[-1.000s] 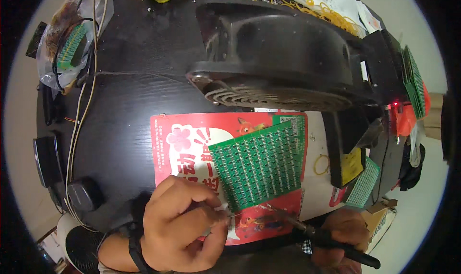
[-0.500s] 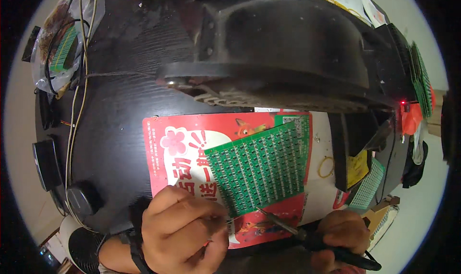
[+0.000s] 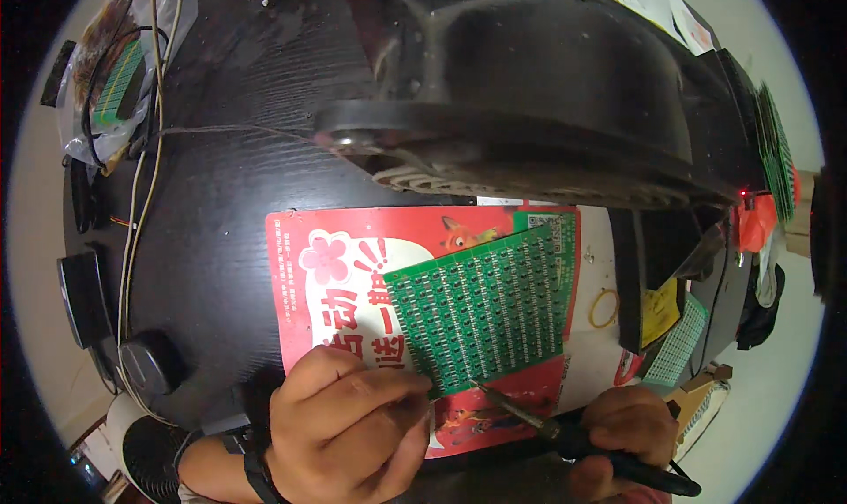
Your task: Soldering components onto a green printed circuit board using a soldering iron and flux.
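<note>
A green circuit board point(image 3: 476, 305), covered in rows of tiny parts, lies tilted on a red and white printed sheet point(image 3: 304, 257). In my right hand point(image 3: 631, 429) is a black-handled soldering iron point(image 3: 569, 440). Its metal tip points left and meets the board's near edge, or is very close to it. My left hand point(image 3: 353, 425) is closed in a pinch at the board's near left corner, fingertips touching or almost touching it. Whatever sits between those fingertips is too small to make out. A dark band circles my left wrist.
A large black housing with a grille point(image 3: 547, 89) looms over the far side of the sheet. Pale cables point(image 3: 132, 239) run down the left, beside a bag point(image 3: 123, 71) with green boards. At right are a black box-like stand point(image 3: 628, 279), a rubber band point(image 3: 603, 308) and another board point(image 3: 678, 341).
My left hand has moved slightly right and up to the board's corner; a thin strand seen at its fingertips is now hidden. The iron stays almost in place. The whole view has shifted a little.
</note>
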A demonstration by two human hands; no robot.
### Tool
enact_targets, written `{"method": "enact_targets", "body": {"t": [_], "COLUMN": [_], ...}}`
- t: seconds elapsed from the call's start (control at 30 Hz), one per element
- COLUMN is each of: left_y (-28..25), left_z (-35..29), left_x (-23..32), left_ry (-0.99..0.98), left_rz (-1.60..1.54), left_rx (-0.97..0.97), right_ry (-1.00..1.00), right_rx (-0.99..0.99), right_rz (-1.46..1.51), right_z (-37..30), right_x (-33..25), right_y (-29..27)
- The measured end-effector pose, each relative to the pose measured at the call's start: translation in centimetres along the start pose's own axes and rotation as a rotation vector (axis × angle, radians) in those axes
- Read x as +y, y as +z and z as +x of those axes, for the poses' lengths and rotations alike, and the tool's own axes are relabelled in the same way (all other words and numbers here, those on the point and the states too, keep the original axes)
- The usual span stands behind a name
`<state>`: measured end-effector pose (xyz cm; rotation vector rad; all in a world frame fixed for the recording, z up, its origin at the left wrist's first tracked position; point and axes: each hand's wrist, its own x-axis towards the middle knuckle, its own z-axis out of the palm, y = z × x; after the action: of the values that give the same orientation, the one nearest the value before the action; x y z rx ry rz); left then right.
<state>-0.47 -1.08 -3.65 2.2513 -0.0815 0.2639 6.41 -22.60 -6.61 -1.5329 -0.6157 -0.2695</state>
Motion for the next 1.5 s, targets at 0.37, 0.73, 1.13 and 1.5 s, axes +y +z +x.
{"method": "enact_targets", "body": {"t": [0.37,0.73,1.13,1.5], "left_y": [-1.4,-0.4,-0.4,0.0], "left_z": [0.5,0.8,0.8,0.3], "left_x": [-0.6,0.3,0.2,-0.2], "left_ry": [-0.033,0.020,0.000,0.013], "left_rz": [0.031,-0.048,-0.043,-0.031], "left_rx": [0.057,-0.062,-0.075,-0.047], "right_ry": [-0.020,-0.059,0.008,-0.041], "right_rx": [-0.323,-0.446,-0.454,-0.389], "right_rz": [0.312,0.090,0.074,0.042], "right_z": [-0.5,2.1,1.6,1.6], "right_x": [0.8,0.0,-0.2,-0.2], "right_y": [-4.5,-2.5,-3.2,-2.4]}}
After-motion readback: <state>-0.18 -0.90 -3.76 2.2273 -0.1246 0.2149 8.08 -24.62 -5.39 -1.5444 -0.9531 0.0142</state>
